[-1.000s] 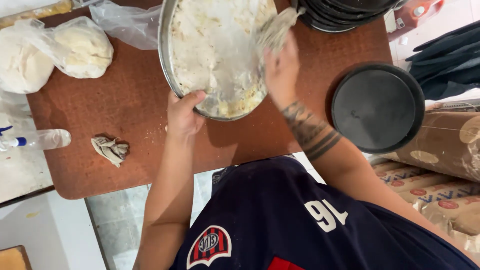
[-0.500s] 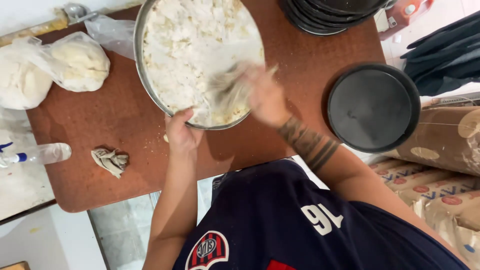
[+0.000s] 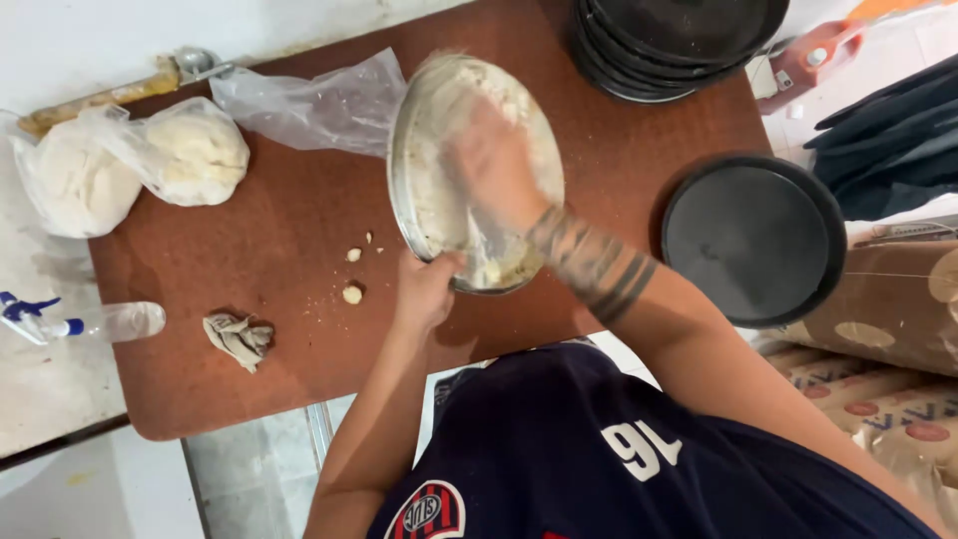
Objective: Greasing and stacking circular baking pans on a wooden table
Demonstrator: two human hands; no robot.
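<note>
A round metal pan (image 3: 409, 215) smeared with pale dough stands tipped up over the brown board (image 3: 289, 250). My left hand (image 3: 427, 289) grips its near rim from below. My right hand (image 3: 489, 165) is inside the pan, blurred, its palm against the dough-coated bottom; I cannot make out whether it holds anything. A few dough crumbs (image 3: 352, 293) lie on the board just left of the pan.
Two bagged dough balls (image 3: 195, 150) and an empty plastic bag (image 3: 319, 105) lie at the back left. A crumpled rag (image 3: 239, 337) and a spray bottle (image 3: 95, 321) sit at the left. Stacked black pans (image 3: 679, 40) stand behind; one black pan (image 3: 753, 240) is at right beside paper sacks (image 3: 898, 309).
The pan has been tipped up from nearly flat onto its edge. My right hand moved from the rim deeper into the pan. Crumbs have fallen onto the board.
</note>
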